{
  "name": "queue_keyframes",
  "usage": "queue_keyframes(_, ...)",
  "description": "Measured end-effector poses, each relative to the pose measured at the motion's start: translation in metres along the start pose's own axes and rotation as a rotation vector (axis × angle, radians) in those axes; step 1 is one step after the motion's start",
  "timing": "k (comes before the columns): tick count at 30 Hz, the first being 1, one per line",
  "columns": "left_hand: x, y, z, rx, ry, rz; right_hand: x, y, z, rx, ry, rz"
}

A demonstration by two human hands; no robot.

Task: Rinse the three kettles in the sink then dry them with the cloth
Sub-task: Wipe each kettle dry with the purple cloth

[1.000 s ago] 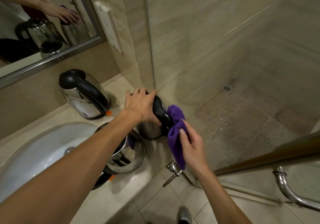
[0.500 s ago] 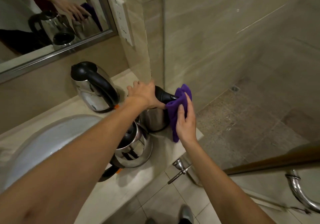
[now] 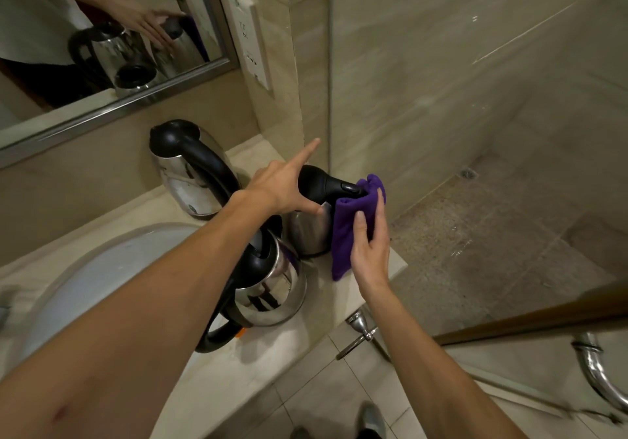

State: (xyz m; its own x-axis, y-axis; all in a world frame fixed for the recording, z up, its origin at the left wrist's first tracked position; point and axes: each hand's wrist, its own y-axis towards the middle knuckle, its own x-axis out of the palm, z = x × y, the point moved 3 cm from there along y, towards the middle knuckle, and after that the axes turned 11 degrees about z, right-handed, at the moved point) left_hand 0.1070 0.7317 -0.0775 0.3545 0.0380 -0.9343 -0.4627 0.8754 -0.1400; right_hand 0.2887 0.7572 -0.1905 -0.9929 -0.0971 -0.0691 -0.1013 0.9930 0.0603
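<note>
Head view, one frame; I log what I can read from here.

Three steel kettles with black handles are on the counter, right of the sink; none is in the basin.
- back kettle: upright against the wall under the mirror; untouched.
- near kettle: just beside the sink's rim, handle toward me, partly hidden by the left forearm; untouched.
- end kettle: at the counter's right end, next to the glass panel; both hands are on it.

Left hand: laid flat over the end kettle's black lid; index finger straight and pointing at the wall, thumb against the top of the steel body; not wrapped round anything. The mirror shows the same hand with its fingers straight on the lid.

Right hand: grips the purple cloth, thumb across the front, fingers curled behind; the cloth is bunched round the end kettle's handle and hangs down the kettle's right side, its lower edge near the counter.

Elsewhere: a white socket plate on the wall right of the mirror; a floor drain behind the glass; a chrome lever below the counter's edge.
</note>
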Motion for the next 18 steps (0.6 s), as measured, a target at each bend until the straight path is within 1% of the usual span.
queue_keyframes(3,0.0,-0.005,0.003,-0.044,-0.042,0.026,-0.001,-0.007,-0.001,-0.011,-0.049,0.008)
queue_keyframes(7,0.003,-0.006,0.007,-0.11,-0.08,0.063,0.005,-0.013,-0.001,-0.042,-0.05,0.025)
queue_keyframes(11,0.009,-0.009,0.014,-0.19,-0.091,0.13,0.012,0.006,0.002,-0.004,-0.023,0.035)
queue_keyframes(13,0.013,-0.008,0.014,-0.22,-0.058,0.165,0.017,0.021,0.007,0.022,-0.003,-0.004)
queue_keyframes(15,0.013,-0.006,0.014,-0.234,-0.044,0.176,0.024,0.024,0.009,0.024,-0.008,-0.037)
queue_keyframes(18,0.011,-0.006,0.014,-0.258,-0.053,0.165,0.03,0.014,0.01,0.074,0.001,-0.045)
